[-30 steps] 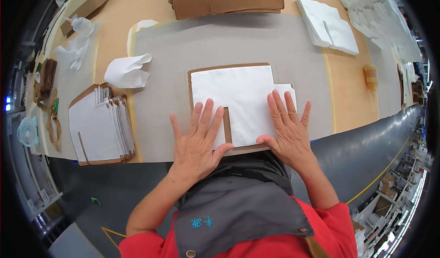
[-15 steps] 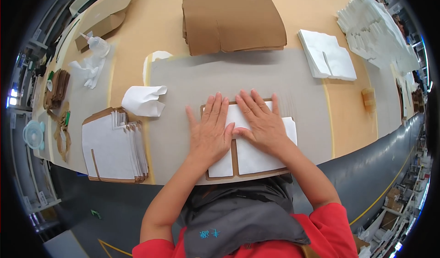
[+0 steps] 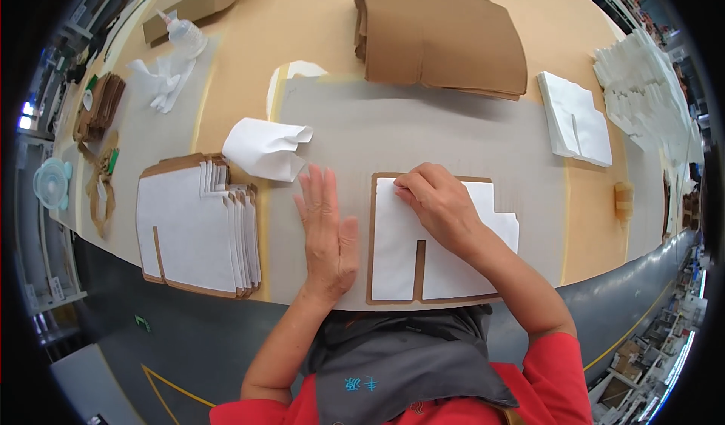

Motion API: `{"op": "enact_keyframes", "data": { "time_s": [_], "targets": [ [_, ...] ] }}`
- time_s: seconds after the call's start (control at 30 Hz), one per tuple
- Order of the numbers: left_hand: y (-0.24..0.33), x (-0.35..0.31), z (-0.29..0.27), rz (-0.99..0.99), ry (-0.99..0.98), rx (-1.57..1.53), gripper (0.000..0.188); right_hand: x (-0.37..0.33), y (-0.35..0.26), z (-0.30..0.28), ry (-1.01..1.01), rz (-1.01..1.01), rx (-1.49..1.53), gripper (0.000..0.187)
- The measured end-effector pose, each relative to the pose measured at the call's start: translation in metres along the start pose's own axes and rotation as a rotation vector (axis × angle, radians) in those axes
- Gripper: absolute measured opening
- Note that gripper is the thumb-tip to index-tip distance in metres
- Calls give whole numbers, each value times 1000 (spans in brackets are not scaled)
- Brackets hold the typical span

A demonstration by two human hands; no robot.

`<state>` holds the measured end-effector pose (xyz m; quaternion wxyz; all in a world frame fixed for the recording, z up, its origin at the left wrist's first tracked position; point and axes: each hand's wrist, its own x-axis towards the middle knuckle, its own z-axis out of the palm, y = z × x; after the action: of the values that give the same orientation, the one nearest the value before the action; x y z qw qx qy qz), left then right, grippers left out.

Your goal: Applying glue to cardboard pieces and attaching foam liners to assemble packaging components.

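Note:
A white slotted sheet [image 3: 394, 259] lies on a slightly larger brown backing piece [image 3: 371, 274] at the table's near edge, and brown shows through its slot. My left hand [image 3: 326, 240] is open beside their left edge, fingers stretched and pointing away from me, over the grey surface. My right hand [image 3: 445, 206] is over the upper part of the white sheet, its thumb and fingers drawn together in a pinch near the sheet's top left. What lies between those fingertips, if anything, is hidden.
Left of my hands sits a fanned stack of white-faced brown pieces [image 3: 189, 236], with a crumpled white sheet [image 3: 264, 149] behind it. Farther off are a brown stack [image 3: 442, 40], a slotted white stack [image 3: 578, 119], ragged white sheets [image 3: 646, 85], a tape roll [image 3: 623, 200] and a squeeze bottle [image 3: 185, 36].
Both hands lay spread flat on the white sheet earlier. My left hand has come off to its left side, while my right hand has drawn its fingers into a pinch. The view has shifted.

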<state>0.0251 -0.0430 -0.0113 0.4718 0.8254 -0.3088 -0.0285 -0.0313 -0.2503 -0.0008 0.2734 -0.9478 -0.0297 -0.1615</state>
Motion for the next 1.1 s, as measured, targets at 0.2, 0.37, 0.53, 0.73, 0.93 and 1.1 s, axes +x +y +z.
{"op": "enact_keyframes", "data": {
  "time_s": [0.2, 0.37, 0.53, 0.73, 0.93, 1.1],
  "targets": [
    [-6, 0, -3, 0, 24, -55, 50, 15, -4, 3, -117, -124, -183, 8],
    [-7, -1, -4, -12, 32, -53, 47, 16, -2, 4, -153, -184, -231, 10],
    [-6, 0, -5, -16, 12, -42, 45, 17, 3, 4, -90, -293, -233, 13],
    [-1, 2, -4, -15, -43, 25, 43, 13, 9, 4, -15, -366, -263, 16],
    [-1, 7, -1, -17, -62, 40, 40, 10, 13, 4, 22, -410, -274, 17],
    [-1, 23, 6, 52, -82, 40, 50, 6, 16, 1, 37, -462, -248, 20]
  ]
}}
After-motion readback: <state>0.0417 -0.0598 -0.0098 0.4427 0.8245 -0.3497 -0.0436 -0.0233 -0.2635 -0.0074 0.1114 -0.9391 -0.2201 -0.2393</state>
